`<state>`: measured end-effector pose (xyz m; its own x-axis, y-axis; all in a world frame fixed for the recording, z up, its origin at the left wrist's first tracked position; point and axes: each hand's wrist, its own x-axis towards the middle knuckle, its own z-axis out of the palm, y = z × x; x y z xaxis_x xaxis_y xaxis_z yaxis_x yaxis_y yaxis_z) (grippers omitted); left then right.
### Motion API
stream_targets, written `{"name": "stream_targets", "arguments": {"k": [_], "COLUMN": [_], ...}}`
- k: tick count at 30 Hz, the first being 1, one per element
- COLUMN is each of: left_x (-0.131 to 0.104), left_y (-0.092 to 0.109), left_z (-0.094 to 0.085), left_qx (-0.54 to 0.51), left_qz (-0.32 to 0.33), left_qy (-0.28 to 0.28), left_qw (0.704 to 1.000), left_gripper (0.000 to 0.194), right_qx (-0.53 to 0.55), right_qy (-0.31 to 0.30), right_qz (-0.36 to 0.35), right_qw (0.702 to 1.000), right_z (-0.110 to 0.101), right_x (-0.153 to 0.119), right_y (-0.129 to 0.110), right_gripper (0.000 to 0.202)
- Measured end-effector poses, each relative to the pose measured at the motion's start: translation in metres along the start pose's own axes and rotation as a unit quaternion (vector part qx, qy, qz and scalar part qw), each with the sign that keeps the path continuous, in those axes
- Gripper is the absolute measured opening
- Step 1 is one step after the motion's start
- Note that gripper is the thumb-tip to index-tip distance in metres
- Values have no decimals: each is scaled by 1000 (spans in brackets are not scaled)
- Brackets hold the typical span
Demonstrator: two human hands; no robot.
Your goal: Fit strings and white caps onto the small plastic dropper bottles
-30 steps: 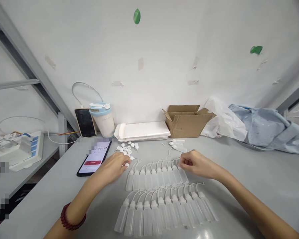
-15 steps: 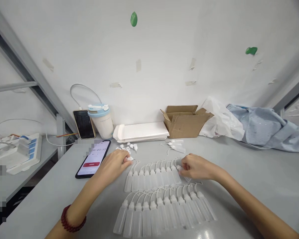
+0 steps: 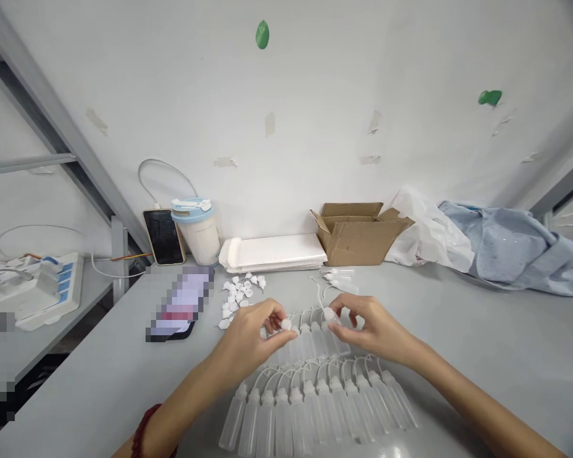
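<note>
My left hand [image 3: 258, 327] pinches a small white cap [image 3: 286, 324] between thumb and fingers, above the back row of bottles. Across from it, my right hand [image 3: 367, 321] grips a small translucent squeeze bottle [image 3: 332, 315] near its neck, its thin cap strap curving upward. Hand and bottle are a short way apart from the cap. Under both hands runs the back row of squeeze bottles [image 3: 305, 340], partly hidden by my left hand. Nearer to me lies a longer front row of bottles [image 3: 281, 416]. Loose white caps [image 3: 239, 292] are scattered behind my left hand.
Two or so loose bottles [image 3: 341, 283] lie before an open cardboard box [image 3: 363, 238]. White flat packaging [image 3: 277, 251], a lidded cup [image 3: 198, 235] and an upright phone [image 3: 163, 236] stand along the wall. Another phone [image 3: 184, 302] lies left; a plastic bag [image 3: 427, 232] and blue cloth [image 3: 516, 248] sit right.
My left hand has moved right from the loose caps, bringing one cap along. My right hand has lifted a bottle from the right end of the back row and shifted slightly left.
</note>
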<state>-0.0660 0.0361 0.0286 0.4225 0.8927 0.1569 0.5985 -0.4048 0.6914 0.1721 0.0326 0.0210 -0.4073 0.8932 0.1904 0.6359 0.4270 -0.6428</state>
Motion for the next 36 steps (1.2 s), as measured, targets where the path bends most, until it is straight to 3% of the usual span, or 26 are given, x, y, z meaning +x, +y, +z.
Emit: {"name": "stream_targets", "arguments": {"k": [4,17,24,32,36], "left_x": [-2,-7,-9,-7,-9], "left_y": [3,11,11,12,11], "left_z": [9,23,22,22,24], "left_qx": [-52,-124,-121,-207,-218], "left_qz": [9,49,51,-21,-18], "left_qy": [-18,30,17,-32,-39], "left_qw": [998,991,991,978,975], "left_gripper": [18,17,7,13,10], "right_qx": [90,206,287,286,297], "right_qy": [-28,-121,-111,-96,-102], "right_qz": [-14,-6,50,60,67], "right_qw": [995,971,950,951,947], "right_z": [6,11,16,18,19], "right_x": [-5,-9,-9,-11,-12], "right_y": [-10,-22,-18,-21,-21], "right_gripper": [11,29,31,27,26]}}
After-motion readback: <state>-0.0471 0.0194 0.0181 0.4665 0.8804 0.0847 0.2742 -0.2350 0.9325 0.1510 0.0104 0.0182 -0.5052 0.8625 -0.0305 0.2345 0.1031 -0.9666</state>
